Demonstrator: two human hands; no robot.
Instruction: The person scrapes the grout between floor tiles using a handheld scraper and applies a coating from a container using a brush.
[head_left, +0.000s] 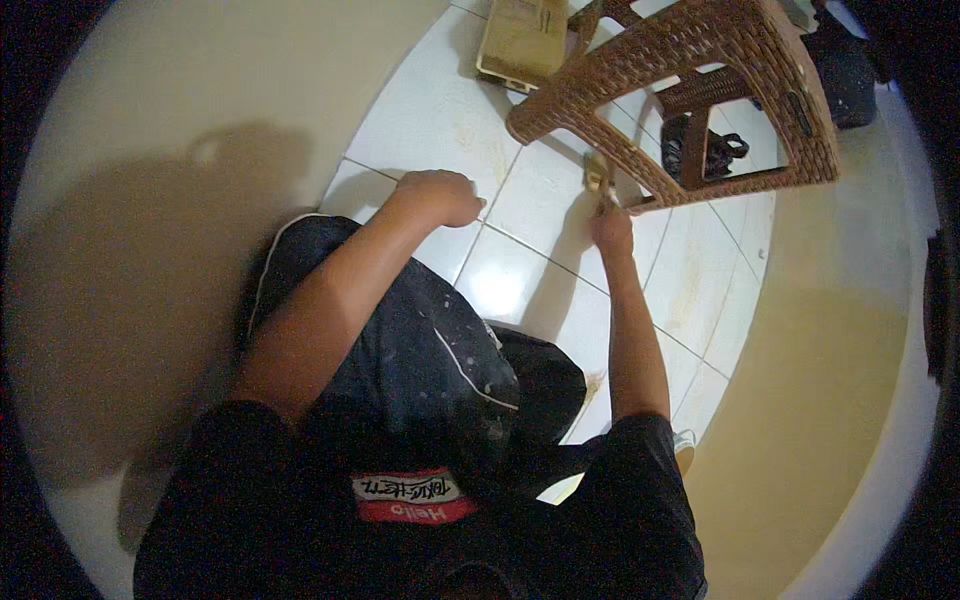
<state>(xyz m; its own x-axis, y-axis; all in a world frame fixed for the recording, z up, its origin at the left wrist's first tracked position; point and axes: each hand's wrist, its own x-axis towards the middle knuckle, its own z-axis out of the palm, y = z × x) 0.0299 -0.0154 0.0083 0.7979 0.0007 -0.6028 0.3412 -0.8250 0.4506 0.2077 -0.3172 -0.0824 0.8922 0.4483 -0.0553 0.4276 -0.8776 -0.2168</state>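
My right hand point(612, 228) is closed around the thin handle of a small brush. The pale, yellowish head of the brush point(597, 172) is over the white floor tiles, close to one leg of a brown woven-pattern stool point(680, 50). My left hand point(440, 197) is held in front of my bent knee with its fingers curled in. A tiny pale spot shows at its edge, and I cannot make out whether it holds anything.
A yellowish, paint-smeared tray point(522, 45) is on the floor beyond the stool's leg. A black plastic bag point(690, 150) shows through the stool's frame. Another dark bag point(845, 75) is at the far right. Walls run along the left point(230, 80) and right point(800, 400).
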